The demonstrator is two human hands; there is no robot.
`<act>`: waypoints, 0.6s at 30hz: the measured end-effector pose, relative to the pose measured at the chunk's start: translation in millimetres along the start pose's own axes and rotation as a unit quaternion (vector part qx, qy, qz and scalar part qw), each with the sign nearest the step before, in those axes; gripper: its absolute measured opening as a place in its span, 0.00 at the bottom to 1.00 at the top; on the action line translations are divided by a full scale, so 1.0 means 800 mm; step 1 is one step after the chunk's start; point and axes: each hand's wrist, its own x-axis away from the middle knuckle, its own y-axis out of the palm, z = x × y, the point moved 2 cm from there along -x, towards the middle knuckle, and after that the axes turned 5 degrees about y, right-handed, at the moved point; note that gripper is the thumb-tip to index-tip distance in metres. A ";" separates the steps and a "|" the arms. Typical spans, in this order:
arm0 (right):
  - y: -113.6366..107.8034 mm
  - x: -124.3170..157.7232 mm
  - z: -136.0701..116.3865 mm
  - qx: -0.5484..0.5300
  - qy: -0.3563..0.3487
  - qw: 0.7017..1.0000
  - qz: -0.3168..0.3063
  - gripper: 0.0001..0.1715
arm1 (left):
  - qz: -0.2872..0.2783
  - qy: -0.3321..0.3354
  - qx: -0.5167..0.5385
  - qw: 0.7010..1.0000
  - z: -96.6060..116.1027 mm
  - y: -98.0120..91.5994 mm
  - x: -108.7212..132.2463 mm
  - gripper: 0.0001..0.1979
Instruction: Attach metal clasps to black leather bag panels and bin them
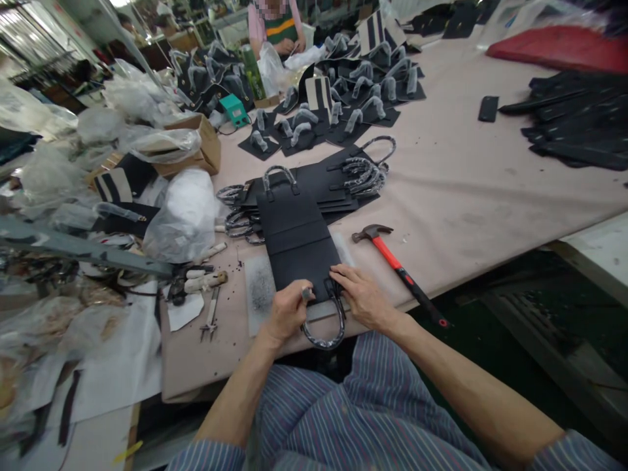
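A black bag panel (299, 226) lies lengthwise before me, creased across the middle, with a plastic-wrapped handle at each end. The near handle (324, 341) loops over the table's front edge. My left hand (288, 307) is closed round a short metal rod-like tool (307, 294) at the panel's near left corner; its lower end is hidden. At the near right corner my right hand (362, 296) holds the panel beside the handle's tab, fingers over its edge. Under the panel is a pale board (259, 294) with dark specks. A claw hammer (392, 260) with a red and black grip rests right of my right hand.
Stacked black panels with wrapped handles (324, 176) lie just behind. Farther back are many more black pieces (353, 98) and a person (277, 29). Plastic bags (181, 216), a cardboard box (206, 144) and calipers (212, 314) are at left; black strips (579, 118) at right.
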 end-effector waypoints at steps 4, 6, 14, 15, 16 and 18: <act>0.001 0.002 0.000 -0.009 0.014 1.000 0.001 0.33 | 0.062 -0.063 0.006 0.996 0.004 -0.001 0.003 0.07; 0.001 0.001 -0.001 -0.015 0.013 1.000 0.006 0.33 | 0.104 -0.121 0.015 0.987 0.006 -0.004 0.001 0.06; 0.002 0.002 0.000 -0.023 0.009 1.000 0.019 0.34 | 0.037 -0.087 0.066 0.993 0.004 -0.004 -0.003 0.06; 0.002 0.002 -0.001 -0.024 0.011 0.999 0.018 0.34 | 0.094 -0.129 0.085 0.984 0.000 -0.006 -0.003 0.07; 0.002 0.002 -0.001 -0.025 0.012 0.999 0.018 0.33 | 0.148 -0.171 0.106 0.968 -0.003 -0.008 -0.003 0.08; 0.001 0.001 -0.002 -0.026 0.014 0.999 0.017 0.33 | 0.190 -0.218 0.141 0.947 -0.007 -0.010 -0.004 0.09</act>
